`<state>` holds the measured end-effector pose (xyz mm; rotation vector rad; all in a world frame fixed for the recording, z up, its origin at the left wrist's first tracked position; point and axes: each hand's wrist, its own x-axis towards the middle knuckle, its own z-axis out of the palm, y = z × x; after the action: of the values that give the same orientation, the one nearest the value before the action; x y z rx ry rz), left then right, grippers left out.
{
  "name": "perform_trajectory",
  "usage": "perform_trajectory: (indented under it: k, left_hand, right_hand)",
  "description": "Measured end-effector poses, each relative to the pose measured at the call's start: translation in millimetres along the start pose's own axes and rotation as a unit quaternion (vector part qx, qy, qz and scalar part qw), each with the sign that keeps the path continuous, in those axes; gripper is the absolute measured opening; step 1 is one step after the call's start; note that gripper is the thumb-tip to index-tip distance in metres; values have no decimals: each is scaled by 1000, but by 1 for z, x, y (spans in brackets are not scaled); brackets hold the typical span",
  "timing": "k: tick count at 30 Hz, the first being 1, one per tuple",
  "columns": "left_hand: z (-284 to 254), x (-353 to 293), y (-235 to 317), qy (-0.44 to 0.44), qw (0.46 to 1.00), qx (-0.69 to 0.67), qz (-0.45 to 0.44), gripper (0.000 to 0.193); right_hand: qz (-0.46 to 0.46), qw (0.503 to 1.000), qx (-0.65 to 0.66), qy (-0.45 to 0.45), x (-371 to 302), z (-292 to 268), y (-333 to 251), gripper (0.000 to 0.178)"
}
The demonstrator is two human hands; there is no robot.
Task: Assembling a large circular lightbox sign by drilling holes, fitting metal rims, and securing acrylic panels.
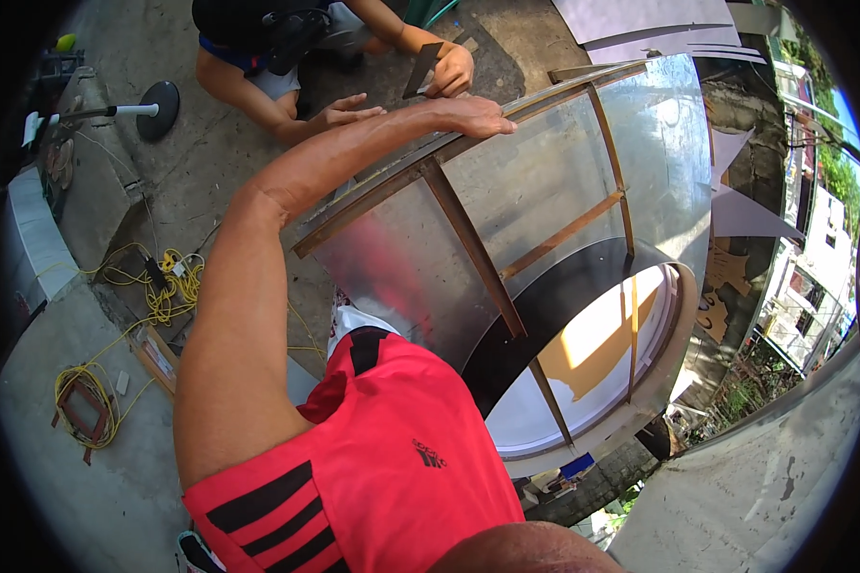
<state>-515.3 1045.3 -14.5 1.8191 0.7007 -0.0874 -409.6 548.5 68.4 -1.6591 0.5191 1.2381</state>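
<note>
Left hand (473,116) laid palm-down over the upper edge of a metal frame (472,248), fingers bent and held close together; whether the bar is firmly gripped cannot be told. State of the right hand cannot be told, as it lies out of view. The frame is placed in front of the red shirt (401,430). Its narrow, rust-brown bars are set across a smooth, shiny grey sheet (674,143), in which a blurred red patch is reflected. A matte black curved band (573,282) is seen beside a round opening, bounded by a pale, thick rim (683,306) and crossed by two thin bars. Beyond the upper edge, a thin, dark, flat piece (422,69) is held in a co-worker's hand (452,72). On rough grey concrete (38,420), loops of yellow cord (177,286) are heaped at left.
</note>
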Motion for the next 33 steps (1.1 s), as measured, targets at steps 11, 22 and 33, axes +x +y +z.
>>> perform_trajectory:
  k: [11, 22, 33]
  left_hand:
    - [4, -3, 1, 66, 996, 2, 65, 67]
    - [5, -9, 6, 103, 993, -13, 51, 60]
    - [5, -58, 15, 46, 981, -171, -76, 97]
  right_hand:
    - [12, 1000, 15, 8, -1, 0, 11, 67]
    - [14, 999, 34, 0, 1, -8, 16, 66]
    - [16, 994, 93, 48, -29, -110, 44, 65]
